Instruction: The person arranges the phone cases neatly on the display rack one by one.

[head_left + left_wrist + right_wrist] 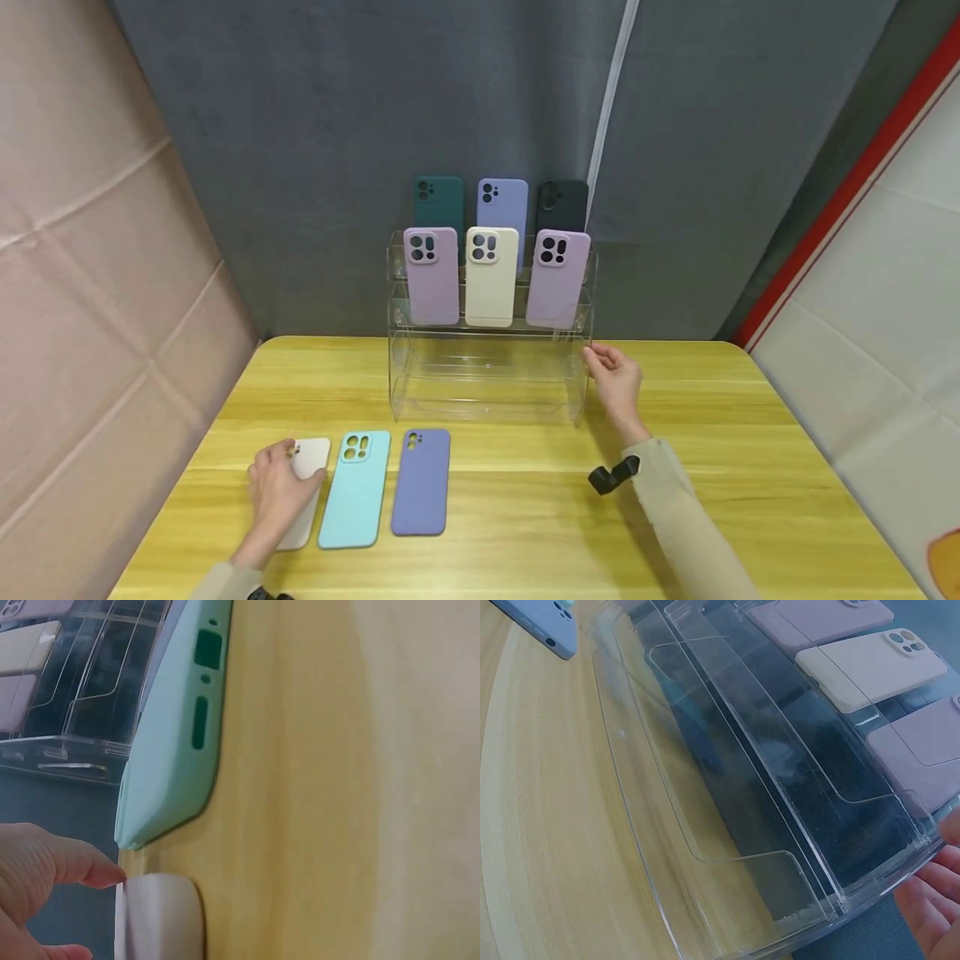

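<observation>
A white phone case [303, 527] lies flat on the table at the left. My left hand [279, 490] reaches over it, with the thumb at its right edge and the other fingers at its upper left, by the camera cutout. Beside it lie a turquoise phone case [356, 500] and a blue-purple phone case [421, 492]. My right hand [617, 385] pinches the right side edge of a clear tiered display stand [487, 408]. In the right wrist view, its curled fingers [924, 907] lie along the stand's side panel.
Two lilac phone cases [432, 287] [557, 287] and a cream phone case [491, 287] stand on the stand's middle tier. Behind them stand a dark green case [439, 200], a periwinkle case [504, 205] and a black case [570, 208]. A grey curtain [337, 167] hangs behind the wooden table [525, 517].
</observation>
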`<move>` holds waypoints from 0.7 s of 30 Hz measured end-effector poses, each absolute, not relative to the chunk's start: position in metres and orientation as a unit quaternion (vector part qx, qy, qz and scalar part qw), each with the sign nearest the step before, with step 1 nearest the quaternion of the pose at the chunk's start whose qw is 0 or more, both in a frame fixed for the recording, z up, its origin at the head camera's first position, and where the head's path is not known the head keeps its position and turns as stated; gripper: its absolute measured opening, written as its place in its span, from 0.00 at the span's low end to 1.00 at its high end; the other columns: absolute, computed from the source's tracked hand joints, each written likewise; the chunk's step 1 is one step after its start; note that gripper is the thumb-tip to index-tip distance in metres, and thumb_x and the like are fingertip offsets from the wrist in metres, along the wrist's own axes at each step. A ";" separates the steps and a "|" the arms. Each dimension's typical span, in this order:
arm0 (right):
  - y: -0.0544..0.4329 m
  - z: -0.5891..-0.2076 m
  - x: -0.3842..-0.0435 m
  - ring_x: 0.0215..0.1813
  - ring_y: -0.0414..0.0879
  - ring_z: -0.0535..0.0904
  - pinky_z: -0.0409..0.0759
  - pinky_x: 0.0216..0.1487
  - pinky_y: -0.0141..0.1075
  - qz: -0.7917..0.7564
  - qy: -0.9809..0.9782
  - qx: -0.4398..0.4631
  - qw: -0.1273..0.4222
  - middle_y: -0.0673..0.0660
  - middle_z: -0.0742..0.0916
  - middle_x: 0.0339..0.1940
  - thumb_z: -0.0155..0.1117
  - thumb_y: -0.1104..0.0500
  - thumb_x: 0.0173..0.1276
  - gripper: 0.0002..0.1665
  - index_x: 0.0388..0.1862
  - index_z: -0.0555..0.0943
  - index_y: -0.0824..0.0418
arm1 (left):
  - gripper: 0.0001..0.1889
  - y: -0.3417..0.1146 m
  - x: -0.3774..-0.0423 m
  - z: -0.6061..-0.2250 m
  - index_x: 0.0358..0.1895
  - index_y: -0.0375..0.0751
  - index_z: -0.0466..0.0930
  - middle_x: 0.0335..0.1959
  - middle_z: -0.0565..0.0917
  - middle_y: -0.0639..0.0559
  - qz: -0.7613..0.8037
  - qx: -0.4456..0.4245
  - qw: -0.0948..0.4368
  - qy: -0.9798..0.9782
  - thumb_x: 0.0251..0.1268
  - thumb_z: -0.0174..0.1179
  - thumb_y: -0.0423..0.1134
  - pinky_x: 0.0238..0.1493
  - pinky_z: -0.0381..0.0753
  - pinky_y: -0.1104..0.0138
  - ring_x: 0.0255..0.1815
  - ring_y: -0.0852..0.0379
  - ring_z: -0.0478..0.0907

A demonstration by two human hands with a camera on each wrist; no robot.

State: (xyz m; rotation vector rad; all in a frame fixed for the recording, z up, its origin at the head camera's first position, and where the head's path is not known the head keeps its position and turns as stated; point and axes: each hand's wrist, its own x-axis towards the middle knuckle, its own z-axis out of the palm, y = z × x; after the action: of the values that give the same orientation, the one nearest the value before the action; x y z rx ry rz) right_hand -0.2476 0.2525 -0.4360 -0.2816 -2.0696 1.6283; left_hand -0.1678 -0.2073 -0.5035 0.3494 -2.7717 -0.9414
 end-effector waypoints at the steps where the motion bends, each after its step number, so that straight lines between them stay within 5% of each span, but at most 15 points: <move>1: 0.253 -0.437 -0.248 0.30 0.32 0.81 0.80 0.29 0.22 0.596 -0.758 -0.101 0.246 0.70 0.85 0.41 0.63 0.58 0.64 0.18 0.45 0.82 0.72 | 0.38 -0.209 -0.167 -0.504 0.59 0.20 0.61 0.54 0.61 0.21 -0.314 0.121 0.091 -0.937 0.44 0.67 0.34 0.49 0.63 0.39 0.53 0.28 0.57; 5: 0.252 -0.434 -0.246 0.32 0.36 0.82 0.80 0.30 0.21 0.594 -0.760 -0.101 0.243 0.70 0.85 0.41 0.64 0.58 0.64 0.18 0.46 0.81 0.72 | 0.42 -0.212 -0.166 -0.503 0.60 0.19 0.59 0.52 0.62 0.21 -0.303 0.128 0.078 -0.941 0.42 0.68 0.38 0.48 0.65 0.40 0.51 0.28 0.58; 16: 0.234 -0.404 -0.225 0.43 0.66 0.80 0.82 0.31 0.25 0.583 -0.767 -0.098 0.248 0.74 0.83 0.41 0.60 0.65 0.66 0.15 0.45 0.80 0.77 | 0.48 -0.216 -0.165 -0.502 0.61 0.17 0.58 0.47 0.65 0.20 -0.271 0.132 0.045 -0.952 0.37 0.71 0.43 0.42 0.69 0.44 0.47 0.28 0.62; 21: 0.233 -0.402 -0.224 0.40 0.60 0.83 0.82 0.31 0.25 0.581 -0.768 -0.094 0.251 0.74 0.83 0.41 0.61 0.65 0.66 0.15 0.45 0.80 0.77 | 0.47 -0.216 -0.167 -0.499 0.60 0.17 0.59 0.48 0.65 0.19 -0.272 0.131 0.035 -0.953 0.37 0.70 0.44 0.41 0.69 0.45 0.47 0.29 0.62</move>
State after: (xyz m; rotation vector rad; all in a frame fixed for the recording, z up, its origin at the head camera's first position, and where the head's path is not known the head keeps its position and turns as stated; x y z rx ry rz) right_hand -0.2236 0.2333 -0.4017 -0.2551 -2.0916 1.5819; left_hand -0.1673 -0.2164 -0.4988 0.4038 -2.9281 -0.8376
